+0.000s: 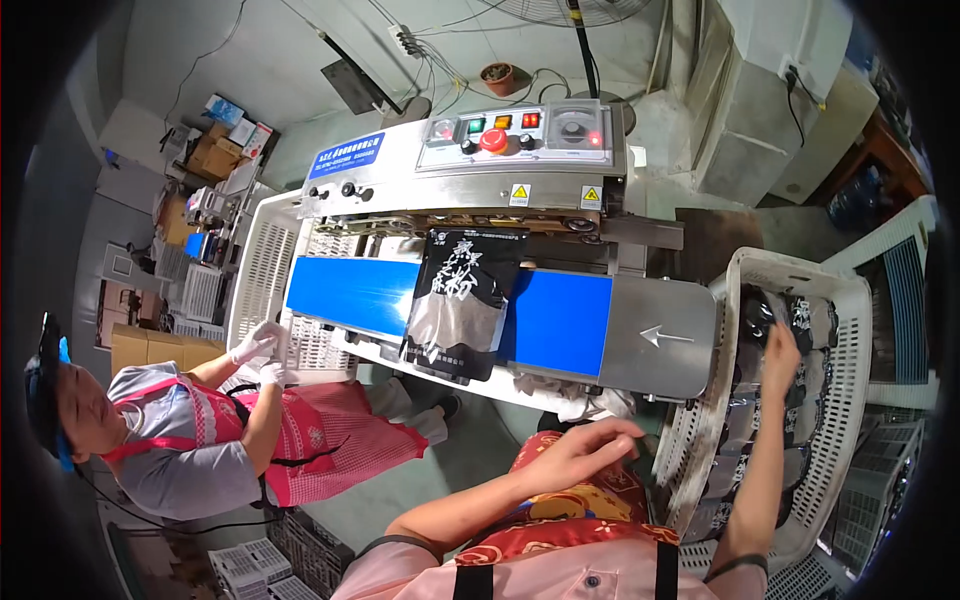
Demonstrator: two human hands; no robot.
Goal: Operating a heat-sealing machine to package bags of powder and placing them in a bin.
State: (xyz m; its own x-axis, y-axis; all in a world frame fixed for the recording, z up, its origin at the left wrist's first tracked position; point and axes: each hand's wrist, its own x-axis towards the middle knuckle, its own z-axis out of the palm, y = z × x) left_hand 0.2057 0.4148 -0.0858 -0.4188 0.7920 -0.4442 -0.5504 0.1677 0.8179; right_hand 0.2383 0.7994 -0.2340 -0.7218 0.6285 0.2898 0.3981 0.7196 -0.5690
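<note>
My right hand point(782, 361) reaches into the white plastic crate point(855, 390) on the right. Its fingers are pinched at the edge of a black pouch point(759, 311) at the crate's far end. Several similar pouches, black with grey panels, lie in rows beneath my forearm. My left hand point(589, 453) hovers before my apron, holding nothing, its fingers loosely extended. Ahead of me, a filled black-and-grey pouch point(463, 307) lies across the blue conveyor belt point(562, 319) of a band sealing machine point(465, 180). The upper end of that pouch is by the sealing head.
A co-worker point(225, 442) in a pink apron and white gloves stands left, hands at another white crate point(259, 255). The machine's steel end plate point(660, 337), marked with an arrow, sits close to my crate. Behind stand a potted plant point(497, 78) and a fan point(570, 11).
</note>
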